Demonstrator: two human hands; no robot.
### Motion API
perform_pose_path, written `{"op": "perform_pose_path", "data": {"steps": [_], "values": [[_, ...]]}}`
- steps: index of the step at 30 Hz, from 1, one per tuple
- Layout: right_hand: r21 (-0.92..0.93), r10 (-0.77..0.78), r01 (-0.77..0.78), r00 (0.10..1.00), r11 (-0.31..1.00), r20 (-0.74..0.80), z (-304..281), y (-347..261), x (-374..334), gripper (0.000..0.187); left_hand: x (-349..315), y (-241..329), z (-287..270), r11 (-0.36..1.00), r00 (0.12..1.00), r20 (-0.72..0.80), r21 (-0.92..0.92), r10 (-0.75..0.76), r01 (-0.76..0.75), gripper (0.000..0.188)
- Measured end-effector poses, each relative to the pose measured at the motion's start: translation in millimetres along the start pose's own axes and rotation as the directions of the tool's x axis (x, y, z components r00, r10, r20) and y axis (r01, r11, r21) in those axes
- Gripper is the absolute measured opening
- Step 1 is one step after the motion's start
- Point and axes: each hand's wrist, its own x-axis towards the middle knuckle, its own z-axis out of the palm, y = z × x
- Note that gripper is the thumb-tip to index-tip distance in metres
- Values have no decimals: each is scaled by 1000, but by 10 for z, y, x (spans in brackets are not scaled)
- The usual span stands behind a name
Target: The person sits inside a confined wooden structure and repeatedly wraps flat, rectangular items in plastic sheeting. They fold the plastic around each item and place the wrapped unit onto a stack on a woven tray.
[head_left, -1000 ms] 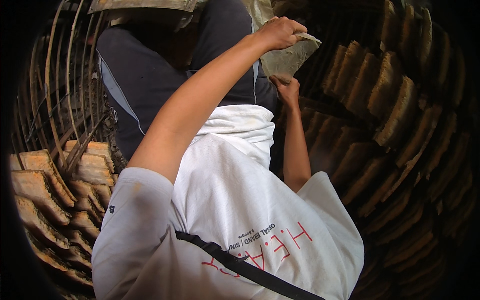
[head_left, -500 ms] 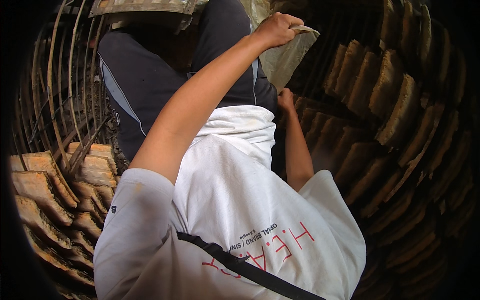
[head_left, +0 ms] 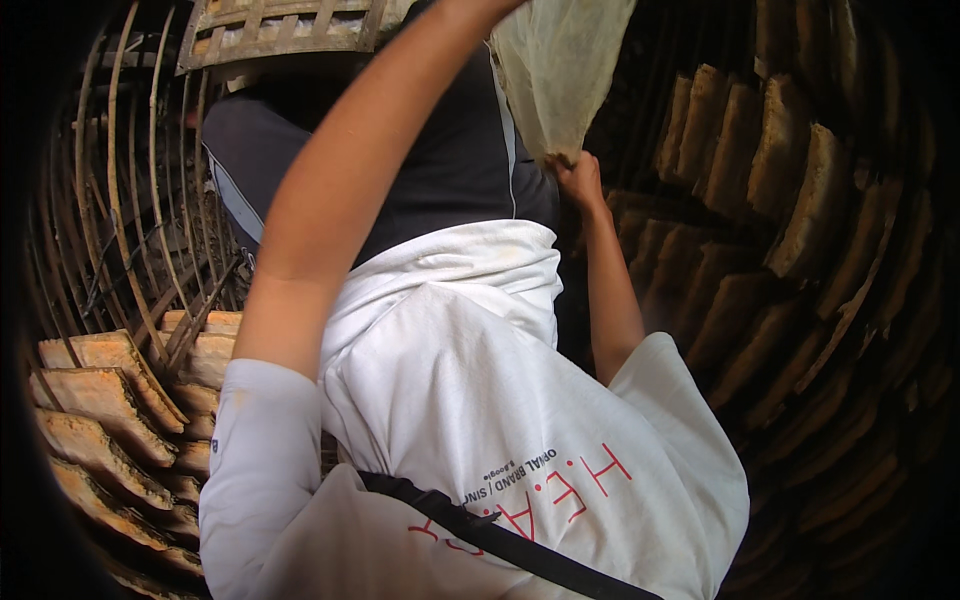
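A pale yellowish, thin, see-through sheet (head_left: 560, 75) hangs at the top centre, gathered to a point at its lower end. It could be cloth or plastic; I cannot tell which. That gathered end is pinched in the closed fingers of my right hand (head_left: 581, 182), beside my right thigh. My left arm reaches up across my dark trousers. Only a bit of my left hand (head_left: 490, 6) shows at the top edge, right by the sheet's upper left part; its fingers are cut off from view.
Several rows of brown, rough-edged slabs (head_left: 800, 200) lean in the dark on the right. More slabs (head_left: 100, 390) stack at the lower left, below thin upright sticks (head_left: 115, 180). A wooden slatted frame (head_left: 290, 28) lies at the top left, beyond my knees.
My left hand has moved up, almost out of view. The sheet now stretches upward, and its lower end shows in my right hand, which has come slightly higher and into clearer sight.
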Motion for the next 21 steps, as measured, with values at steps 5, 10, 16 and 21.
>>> {"op": "perform_pose_path", "data": {"steps": [5,10,16,21], "values": [[54,85,-82,995,995,-50,-50,201,-322,21,572,512,-309,977,979,21,69,203,-204,53],[235,102,-52,974,970,-203,-107,185,-317,18,631,601,-609,952,952,15,-27,305,-305,54],[381,59,143,880,913,-472,-596,-303,95,13,376,852,-1587,971,837,-499,-46,-225,234,46],[287,-166,477,705,831,-689,-1333,-1184,736,14,70,327,-2948,989,626,-768,-146,-137,38,33]]}}
